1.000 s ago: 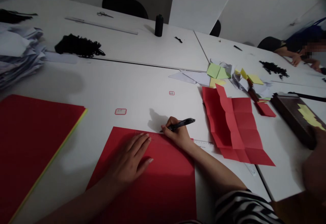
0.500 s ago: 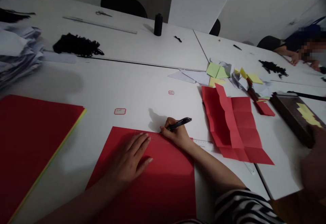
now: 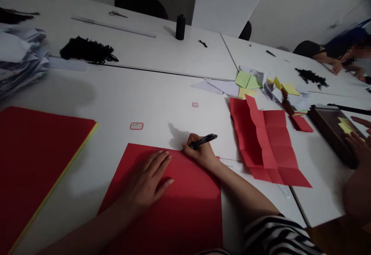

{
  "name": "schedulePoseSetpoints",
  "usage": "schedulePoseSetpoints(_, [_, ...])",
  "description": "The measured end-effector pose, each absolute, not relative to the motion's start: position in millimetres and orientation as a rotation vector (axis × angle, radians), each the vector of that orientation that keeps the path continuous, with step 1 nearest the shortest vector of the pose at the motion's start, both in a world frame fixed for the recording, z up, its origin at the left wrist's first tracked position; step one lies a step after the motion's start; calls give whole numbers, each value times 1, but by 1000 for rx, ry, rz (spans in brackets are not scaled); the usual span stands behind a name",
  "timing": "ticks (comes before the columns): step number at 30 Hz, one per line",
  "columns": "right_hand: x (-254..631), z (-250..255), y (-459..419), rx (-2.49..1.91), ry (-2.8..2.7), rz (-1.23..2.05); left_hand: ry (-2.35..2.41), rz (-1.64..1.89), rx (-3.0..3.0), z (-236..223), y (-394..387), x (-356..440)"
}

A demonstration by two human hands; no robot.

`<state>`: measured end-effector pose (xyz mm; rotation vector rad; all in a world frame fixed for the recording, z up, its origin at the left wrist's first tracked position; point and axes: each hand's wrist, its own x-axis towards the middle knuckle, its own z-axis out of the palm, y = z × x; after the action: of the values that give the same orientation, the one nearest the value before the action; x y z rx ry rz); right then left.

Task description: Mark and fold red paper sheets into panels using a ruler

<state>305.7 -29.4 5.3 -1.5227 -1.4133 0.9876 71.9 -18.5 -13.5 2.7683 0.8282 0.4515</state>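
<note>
A sheet of red paper (image 3: 185,208) lies on the white table in front of me. My left hand (image 3: 152,177) rests flat on it, fingers stretched toward its far edge. Faint straight lines, perhaps of a clear ruler or template, show by those fingertips; I cannot tell which. My right hand (image 3: 199,152) grips a black pen (image 3: 204,141), its tip down at the sheet's far edge. Part of a clear ruler (image 3: 230,165) sticks out from beneath the sheet on the right. Beside it stands a creased, folded red paper (image 3: 263,142).
Red sheets (image 3: 43,158) are stacked at left, with crumpled white paper (image 3: 20,57) behind. Farther off are black cord (image 3: 87,50), a thread spool (image 3: 180,27) and scissors (image 3: 117,14). Another person's hand (image 3: 359,142) is over a dark brown box (image 3: 330,127) at right. Coloured scraps (image 3: 249,80) lie nearby.
Both my hands and the pen have hardly moved. At the right, the other person's hands have shifted over the brown box, with more fingers showing.
</note>
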Motion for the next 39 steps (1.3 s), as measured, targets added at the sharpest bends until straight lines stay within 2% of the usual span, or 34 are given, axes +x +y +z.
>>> schedulePoseSetpoints(25, [309,7,-29,-1442,-1109,899,855,444,2831,-15,-20,70])
schedulePoseSetpoints(31, [309,5,-34,-1435,-1345,786,981,449,2878,-16,-25,68])
schedulePoseSetpoints(39, [305,1,-30,-1166,-1945,434,1065,439,2949,-12,-31,69])
